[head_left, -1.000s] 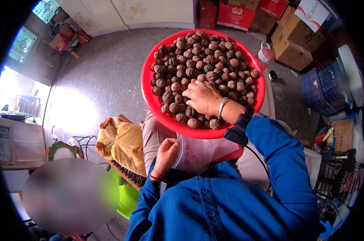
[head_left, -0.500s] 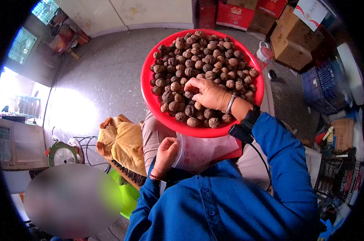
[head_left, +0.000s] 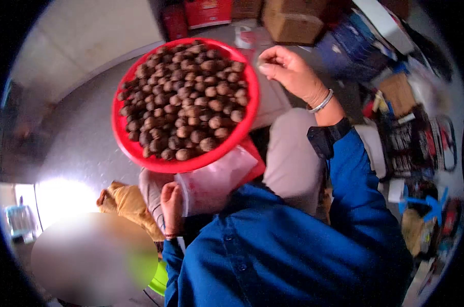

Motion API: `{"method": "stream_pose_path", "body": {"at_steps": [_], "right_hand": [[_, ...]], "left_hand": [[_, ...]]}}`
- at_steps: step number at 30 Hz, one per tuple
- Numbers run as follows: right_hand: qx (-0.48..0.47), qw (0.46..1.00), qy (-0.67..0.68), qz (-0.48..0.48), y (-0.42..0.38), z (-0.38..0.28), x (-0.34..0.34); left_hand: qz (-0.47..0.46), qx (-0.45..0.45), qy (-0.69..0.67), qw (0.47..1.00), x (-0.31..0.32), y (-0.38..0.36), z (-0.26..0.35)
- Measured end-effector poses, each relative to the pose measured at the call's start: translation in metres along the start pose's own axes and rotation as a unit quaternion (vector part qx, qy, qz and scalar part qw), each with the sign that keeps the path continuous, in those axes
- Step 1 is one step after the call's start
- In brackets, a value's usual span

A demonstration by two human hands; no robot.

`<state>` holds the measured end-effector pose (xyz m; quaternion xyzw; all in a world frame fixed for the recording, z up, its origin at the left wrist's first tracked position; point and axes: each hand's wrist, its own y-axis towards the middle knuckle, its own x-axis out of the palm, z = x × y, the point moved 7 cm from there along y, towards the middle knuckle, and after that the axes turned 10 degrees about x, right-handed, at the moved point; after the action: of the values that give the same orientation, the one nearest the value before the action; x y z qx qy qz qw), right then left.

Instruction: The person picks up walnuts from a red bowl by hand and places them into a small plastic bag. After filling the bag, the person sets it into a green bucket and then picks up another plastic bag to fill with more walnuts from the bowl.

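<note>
The right hand [head_left: 293,71] was raised at the upper middle of the frame, just to the right of the red basin [head_left: 123,134], with the fingers curled and the fingertips [head_left: 267,65] drawn together. It seemed to pinch something small there, perhaps one walnut, but the picture was too blurred to be sure. The walnuts [head_left: 183,100] filled the basin, which rested on the person's lap in the upper centre-left. The left hand [head_left: 171,204] was in the lower centre, closed on the edge of a clear bag [head_left: 216,179] that hung just under the near rim of the basin.

To do this step well, I judged that the bag mouth should be kept wide and close under the rim, so that the way from the basin to the bag was short. The left hand should pull the edge tight and not let it fold. The right hand should grip each piece firmly before it crossed the gap, because anything dropped here would fall to the floor [head_left: 78,153]. The basin also leaned a little, so the knees should stay level.
</note>
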<state>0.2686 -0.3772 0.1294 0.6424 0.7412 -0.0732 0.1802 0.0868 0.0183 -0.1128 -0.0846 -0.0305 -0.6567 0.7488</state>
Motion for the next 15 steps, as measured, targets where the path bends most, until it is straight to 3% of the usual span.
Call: {"method": "stream_pose_path", "body": {"at_steps": [4,7,9,12,15], "right_hand": [[0.139,0.98,-0.01,0.142,-0.085,0.031,-0.108],[0.199,0.949,-0.049,0.239,-0.154,0.069,-0.167],[0.291,0.907,-0.079,0.294,-0.201,0.1,-0.194],[0.328,0.86,-0.186,0.343,-0.258,0.143,-0.219],[0.388,0.83,-0.158,0.369,-0.298,0.178,-0.222]], "left_hand": [[-0.01,-0.012,0.028,0.999,0.003,-0.003,0.003],[-0.021,-0.005,0.027,0.999,-0.017,0.005,-0.029],[-0.027,-0.003,0.018,0.999,-0.005,0.002,-0.015],[-0.039,0.005,0.012,0.999,0.002,-0.002,-0.007],[-0.045,0.01,0.016,0.999,0.007,-0.005,0.002]]}}
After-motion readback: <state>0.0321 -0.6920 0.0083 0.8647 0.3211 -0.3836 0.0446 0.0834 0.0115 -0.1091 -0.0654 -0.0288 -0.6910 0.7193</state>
